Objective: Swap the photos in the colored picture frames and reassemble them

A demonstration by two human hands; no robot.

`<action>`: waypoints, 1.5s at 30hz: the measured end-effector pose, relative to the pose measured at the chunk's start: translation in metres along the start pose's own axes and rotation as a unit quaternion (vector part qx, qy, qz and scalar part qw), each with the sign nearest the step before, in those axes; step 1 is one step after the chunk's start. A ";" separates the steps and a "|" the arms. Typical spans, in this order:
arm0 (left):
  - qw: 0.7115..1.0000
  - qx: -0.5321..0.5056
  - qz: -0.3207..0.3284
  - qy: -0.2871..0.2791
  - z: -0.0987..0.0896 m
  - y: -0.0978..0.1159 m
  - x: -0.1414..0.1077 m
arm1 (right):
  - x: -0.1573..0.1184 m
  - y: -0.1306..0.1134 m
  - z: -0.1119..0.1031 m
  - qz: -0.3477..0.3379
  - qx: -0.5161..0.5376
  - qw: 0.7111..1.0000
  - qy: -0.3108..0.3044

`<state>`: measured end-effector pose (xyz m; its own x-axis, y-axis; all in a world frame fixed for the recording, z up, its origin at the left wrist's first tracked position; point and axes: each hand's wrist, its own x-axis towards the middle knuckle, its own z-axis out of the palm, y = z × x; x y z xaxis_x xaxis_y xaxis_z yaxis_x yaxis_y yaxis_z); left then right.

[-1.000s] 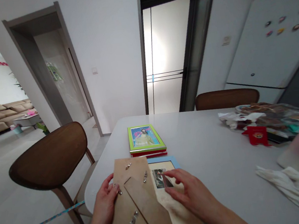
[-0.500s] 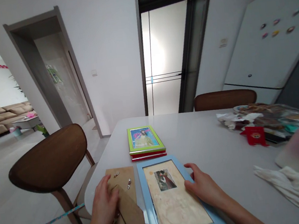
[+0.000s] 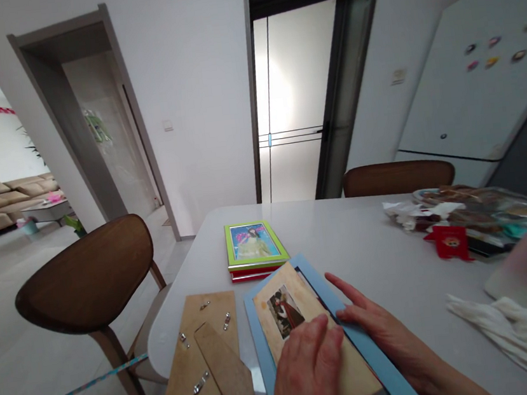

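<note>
Left of the blue frame (image 3: 260, 342), the backing board (image 3: 215, 351) lies apart; my left hand (image 3: 308, 371) has moved from it to lie flat on the frame's aged sheet (image 3: 299, 292), now askew and apparently loose. At the frame's right edge is my right hand (image 3: 375, 321); its grip I can't tell.

Beneath my left hand (image 3: 308, 371) the sheet (image 3: 305, 301) looks like matt, stained paper; the blue frame (image 3: 391, 377) under it seems smooth. By the near left corner of the glossy white table (image 3: 356, 244), my backing board (image 3: 183, 369) is matt brown fibreboard with shiny metal clips (image 3: 201, 382). Toward the right edge, crumpled, matt white cloth (image 3: 504, 325).
</note>
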<state>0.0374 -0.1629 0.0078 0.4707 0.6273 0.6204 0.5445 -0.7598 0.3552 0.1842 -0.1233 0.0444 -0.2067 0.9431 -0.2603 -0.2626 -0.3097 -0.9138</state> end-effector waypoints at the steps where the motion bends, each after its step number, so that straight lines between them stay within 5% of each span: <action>1: 1.000 0.003 0.014 0.010 -0.003 0.000 0.000 | 0.000 0.001 0.001 -0.004 0.002 1.000 0.000; 5: 0.998 -0.002 0.038 0.053 -0.020 0.000 -0.003 | 0.004 0.007 0.002 -0.036 -0.023 0.999 0.029; 7: 0.995 -0.007 -0.033 0.095 -0.031 -0.004 -0.010 | 0.010 0.011 -0.004 -0.049 -0.074 0.994 0.057; 10: 0.961 0.000 -0.222 0.163 -0.047 -0.018 -0.032 | 0.022 0.021 -0.023 -0.057 -0.197 0.975 0.085; 14: 0.928 0.028 -0.332 0.169 -0.055 -0.046 -0.069 | 0.035 0.033 -0.047 -0.091 -0.415 0.896 0.128; 19: 0.941 0.105 -0.311 0.082 -0.057 -0.067 -0.100 | 0.042 0.042 -0.053 -0.118 -0.584 0.787 0.160; 23: 0.946 0.213 -0.242 -0.025 -0.067 -0.065 -0.097 | 0.044 0.046 -0.053 -0.140 -0.627 0.750 0.157; 28: 0.934 0.278 -0.216 -0.054 -0.070 -0.063 -0.089 | 0.042 0.048 -0.058 -0.165 -0.642 0.731 0.163; 32: 0.950 0.266 -0.143 -0.075 -0.060 -0.062 -0.088 | 0.036 0.044 -0.044 -0.239 -0.586 0.757 0.164; 35: 0.956 0.246 -0.093 -0.128 -0.049 -0.058 -0.083 | 0.034 0.047 -0.019 -0.220 -0.487 0.840 0.096; 39: 0.955 0.223 -0.091 -0.173 -0.031 -0.054 -0.072 | 0.037 0.059 0.021 -0.098 -0.289 0.952 -0.011; 42: 0.969 0.193 -0.090 -0.124 -0.028 -0.057 -0.065 | 0.035 0.058 0.043 -0.086 -0.132 0.986 -0.057; 45: 0.986 0.092 -0.138 0.012 -0.041 -0.055 -0.053 | 0.026 0.045 0.055 -0.118 -0.026 0.992 -0.022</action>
<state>-0.0457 -0.1617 -0.0164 0.2710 0.8004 0.5348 0.7677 -0.5148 0.3816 0.1149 -0.1197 0.0135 -0.1870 0.9821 -0.0235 -0.2602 -0.0725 -0.9628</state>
